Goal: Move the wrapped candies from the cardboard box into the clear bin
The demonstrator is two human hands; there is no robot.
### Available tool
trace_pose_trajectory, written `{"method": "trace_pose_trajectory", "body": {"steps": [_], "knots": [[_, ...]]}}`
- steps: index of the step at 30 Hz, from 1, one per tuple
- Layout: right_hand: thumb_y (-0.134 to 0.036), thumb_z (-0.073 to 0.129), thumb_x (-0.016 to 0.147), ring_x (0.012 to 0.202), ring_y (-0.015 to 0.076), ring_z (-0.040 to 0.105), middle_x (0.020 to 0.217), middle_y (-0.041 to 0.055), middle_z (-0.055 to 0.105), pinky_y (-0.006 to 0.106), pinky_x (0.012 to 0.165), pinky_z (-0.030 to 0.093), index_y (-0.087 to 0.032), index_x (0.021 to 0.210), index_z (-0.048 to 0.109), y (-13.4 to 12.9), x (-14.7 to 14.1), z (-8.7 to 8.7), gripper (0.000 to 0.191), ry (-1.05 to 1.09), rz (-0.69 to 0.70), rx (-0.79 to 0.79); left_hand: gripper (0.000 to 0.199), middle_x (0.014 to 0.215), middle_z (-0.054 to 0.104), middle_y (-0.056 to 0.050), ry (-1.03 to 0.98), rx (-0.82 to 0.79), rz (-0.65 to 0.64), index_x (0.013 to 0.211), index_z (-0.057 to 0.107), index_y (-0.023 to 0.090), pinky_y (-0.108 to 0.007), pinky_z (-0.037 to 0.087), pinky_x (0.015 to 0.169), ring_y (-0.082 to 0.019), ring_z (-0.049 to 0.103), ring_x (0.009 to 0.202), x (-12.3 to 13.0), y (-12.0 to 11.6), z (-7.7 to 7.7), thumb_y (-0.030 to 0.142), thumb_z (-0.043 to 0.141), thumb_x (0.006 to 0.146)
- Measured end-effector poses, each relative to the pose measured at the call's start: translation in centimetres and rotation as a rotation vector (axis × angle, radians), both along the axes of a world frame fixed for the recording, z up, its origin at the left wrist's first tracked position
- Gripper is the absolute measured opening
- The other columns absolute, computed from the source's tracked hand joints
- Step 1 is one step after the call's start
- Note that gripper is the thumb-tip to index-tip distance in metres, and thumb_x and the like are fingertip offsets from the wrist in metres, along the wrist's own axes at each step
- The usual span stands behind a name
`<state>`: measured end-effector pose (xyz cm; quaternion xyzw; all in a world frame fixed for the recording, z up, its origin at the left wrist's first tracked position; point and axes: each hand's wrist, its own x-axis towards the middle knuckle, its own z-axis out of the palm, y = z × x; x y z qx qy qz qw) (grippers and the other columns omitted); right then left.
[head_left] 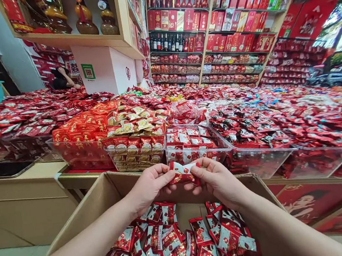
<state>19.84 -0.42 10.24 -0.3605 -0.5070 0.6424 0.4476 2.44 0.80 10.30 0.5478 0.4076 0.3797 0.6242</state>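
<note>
Fingers (167, 178) of our left hand (147, 190) and our right hand (223, 180) pinch a single small red-and-white packet (183, 172) between them in the head view — thumbs on the near face, one end in each grip. The packet bridges the gap between our hands.

Below the fingers and nearer to us, an open cardboard box (97, 205) holds many loose packets (200, 233) in the same colours, lying at all angles between our forearms. Just beyond the fingers we see a clear bin (218, 152) with more red-and-white packets, and left of it gold durian packets (135, 143). Farther left of our fingers, a dark flat device (4, 169) lies on the bench (42, 171). Well beyond them to the left is another person (62, 77), partly hidden; well beyond and to the right, tall shelves (217, 17) carry bottles and red boxes.
</note>
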Motion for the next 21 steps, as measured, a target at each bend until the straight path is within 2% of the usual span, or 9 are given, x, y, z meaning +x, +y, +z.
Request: {"method": "trace_pose_trajectory", "body": {"steps": [2, 5, 7, 9, 12, 15, 18, 21], "knots": [[-0.033, 0.052, 0.073, 0.059, 0.0128, 0.06, 0.076, 0.0021, 0.059, 0.022, 0.048, 0.043, -0.018, 0.08, 0.042, 0.4, 0.8, 0.8, 0.02, -0.082, -0.093, 0.127, 0.021, 0.062, 0.055, 0.002, 0.092, 0.115, 0.013, 0.074, 0.048, 0.016, -0.018, 0.037, 0.05, -0.007, 0.05, 0.053, -0.1, -0.1, 0.1, 0.036, 0.051, 0.073], [-0.031, 0.051, 0.074, 0.058, 0.011, 0.056, 0.07, -0.0009, 0.057, 0.023, 0.052, 0.044, -0.02, 0.083, 0.045, 1.4, 3.4, 2.9, 0.016, -0.261, -0.376, 0.5, 0.016, 0.073, 0.057, 0.0, 0.275, 0.521, 0.111, 0.079, 0.053, 0.017, -0.022, 0.041, 0.061, -0.011, 0.052, 0.067, -0.2, -0.1, 0.7, 0.031, 0.046, 0.077], [-0.028, 0.049, 0.075, 0.064, 0.011, 0.055, 0.072, -0.0004, 0.057, 0.024, 0.059, 0.043, -0.02, 0.086, 0.048, 2.1, 5.4, 4.8, 0.013, -0.476, -0.573, 0.749, 0.013, 0.081, 0.056, -0.001, 0.393, 0.801, 0.171, 0.085, 0.054, 0.018, -0.026, 0.04, 0.072, -0.013, 0.051, 0.077, -0.2, 0.1, 1.3, 0.025, 0.046, 0.077], [-0.024, 0.046, 0.077, 0.069, 0.0112, 0.054, 0.076, 0.0006, 0.058, 0.023, 0.064, 0.04, -0.02, 0.087, 0.052, 2.8, 7.2, 6.5, 0.012, -0.746, -0.633, 0.91, 0.016, 0.089, 0.055, -0.003, 0.477, 1.035, 0.202, 0.09, 0.054, 0.019, -0.029, 0.038, 0.08, -0.014, 0.049, 0.086, -0.2, 0.7, 1.9, 0.02, 0.045, 0.077], [-0.02, 0.041, 0.079, 0.067, 0.0108, 0.052, 0.077, 0.0013, 0.059, 0.022, 0.062, 0.038, -0.02, 0.087, 0.055, 3.8, 8.6, 8.0, 0.016, -1.074, -0.501, 1.02, 0.022, 0.097, 0.054, -0.004, 0.584, 1.288, 0.196, 0.096, 0.054, 0.019, -0.033, 0.034, 0.086, -0.015, 0.046, 0.094, 0.4, 2.2, 3.0, 0.017, 0.044, 0.077], [-0.019, 0.039, 0.079, 0.069, 0.0124, 0.052, 0.08, 0.0035, 0.06, 0.022, 0.063, 0.038, -0.019, 0.087, 0.056, 4.8, 8.9, 8.4, 0.019, -1.271, -0.368, 1.101, 0.024, 0.099, 0.055, -0.006, 0.728, 1.424, 0.128, 0.098, 0.055, 0.018, -0.034, 0.033, 0.086, -0.017, 0.045, 0.094, 2.0, 4.2, 4.4, 0.019, 0.043, 0.077], [-0.02, 0.038, 0.079, 0.072, 0.0137, 0.052, 0.081, 0.0048, 0.06, 0.022, 0.063, 0.037, -0.018, 0.087, 0.056, 5.7, 8.7, 8.4, 0.02, -1.386, -0.257, 1.089, 0.027, 0.094, 0.058, -0.006, 0.942, 1.392, 0.036, 0.1, 0.056, 0.018, -0.035, 0.033, 0.083, -0.019, 0.046, 0.091, 4.2, 5.8, 5.9, 0.024, 0.041, 0.078], [-0.021, 0.038, 0.079, 0.07, 0.0133, 0.053, 0.08, 0.0044, 0.062, 0.021, 0.062, 0.037, -0.018, 0.087, 0.057, 6.4, 8.5, 8.4, 0.021, -1.45, -0.153, 0.997, 0.026, 0.083, 0.062, -0.007, 1.121, 1.248, -0.057, 0.086, 0.062, 0.02, -0.035, 0.036, 0.076, -0.022, 0.049, 0.085, 6.5, 6.6, 6.8, 0.031, 0.041, 0.076]]}}
